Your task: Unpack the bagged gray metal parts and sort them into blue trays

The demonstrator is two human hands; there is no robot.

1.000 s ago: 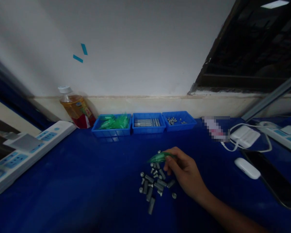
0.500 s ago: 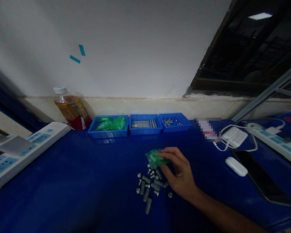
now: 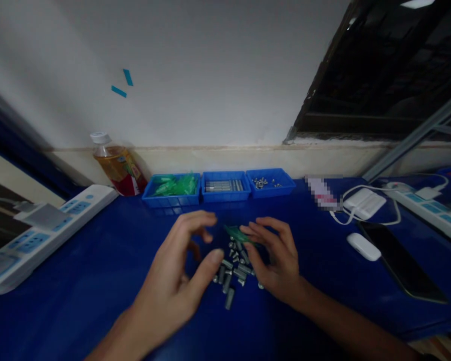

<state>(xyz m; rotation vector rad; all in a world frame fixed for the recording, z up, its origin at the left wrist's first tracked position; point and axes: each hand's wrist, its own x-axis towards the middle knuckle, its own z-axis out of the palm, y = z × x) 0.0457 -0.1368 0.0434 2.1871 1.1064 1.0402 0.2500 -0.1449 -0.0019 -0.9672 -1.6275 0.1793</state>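
Between thumb and fingers, my right hand (image 3: pixel 276 255) pinches a small green plastic bag (image 3: pixel 233 232) just above the blue tabletop. My left hand (image 3: pixel 182 263) is to the left of it, fingers curled but apart, with nothing held. Below and between the hands lies a loose pile of grey metal cylinders (image 3: pixel 229 298) and small screws (image 3: pixel 235 257). Parts of this pile are hidden behind my left thumb and right hand. What the green bag contains cannot be made out now.
Three blue bins line the wall: one with green bags (image 3: pixel 176 185), one with metal cylinders (image 3: pixel 223 186), one with screws (image 3: pixel 262 183). A drink bottle (image 3: pixel 118 168) and power strip (image 3: pixel 75 205) stand left. A phone (image 3: pixel 402 263), white case (image 3: pixel 364 246) and charger (image 3: pixel 364 203) lie right.
My left hand has come into view from below and stands beside the pile. My right hand still holds the green bag, which is now tilted flatter. The view has shifted slightly.
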